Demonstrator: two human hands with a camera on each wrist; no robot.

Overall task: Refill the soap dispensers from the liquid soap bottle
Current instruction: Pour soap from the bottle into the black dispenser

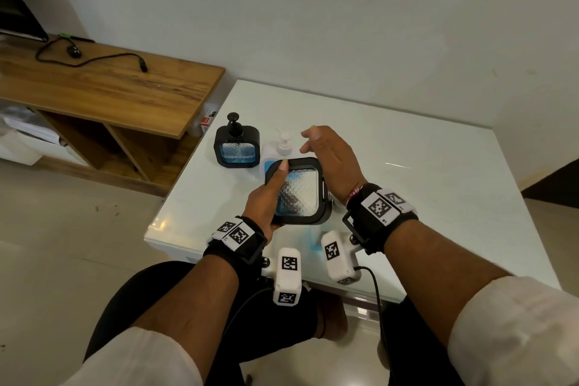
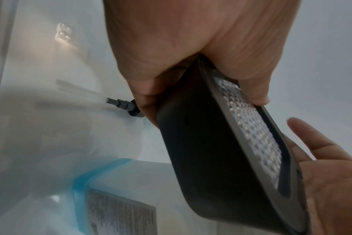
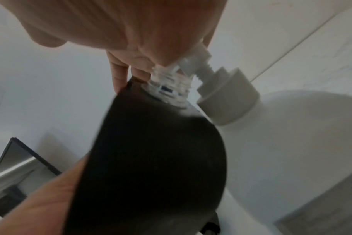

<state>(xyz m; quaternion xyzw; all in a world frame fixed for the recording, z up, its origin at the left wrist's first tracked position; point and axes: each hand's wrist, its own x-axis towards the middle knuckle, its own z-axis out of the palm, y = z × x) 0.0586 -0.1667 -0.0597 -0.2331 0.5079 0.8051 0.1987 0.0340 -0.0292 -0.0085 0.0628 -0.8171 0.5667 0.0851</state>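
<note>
Black plastic frame, textured clear window: that's the soap dispenser (image 1: pixel 297 191) the left hand (image 1: pixel 266 197) is gripping from the side in the head view, thumb lying up across the window, holding it tilted just above the white surface (image 1: pixel 438 166). The right hand (image 1: pixel 329 157) is hovering over its top edge, fingers spread and relaxed, gripping nothing. Just behind stands the liquid soap bottle (image 1: pixel 275 155) with its white pump, and beside that a second dispenser (image 1: pixel 237 147), pump on and showing blue inside.

Over to the left wrist view: the left hand (image 2: pixel 191 55) is clamping the dispenser (image 2: pixel 211 151) by its narrow edges, window facing right. The right hand (image 2: pixel 332 174) is waiting open alongside. A loose black pump head (image 2: pixel 125 107) is lying on the surface (image 2: pixel 50 127) beyond, apparently this dispenser's own, so the neck should be open. The soap bottle (image 2: pixel 110 198) is sitting below with its blue band and label.

Right wrist view now: the clear threaded neck (image 3: pixel 169 85) is showing at the dispenser's (image 3: pixel 151 159) top, with the right hand's fingers (image 3: pixel 119 74) near it, the bottle's pump (image 3: pixel 227 98) close behind.

To my eye, the job now is getting ready to pour. Best practice: stand the dispenser flat and upright first, keep the left hand steadying it, then bring the bottle's mouth right over that narrow neck and pour slowly.
</note>
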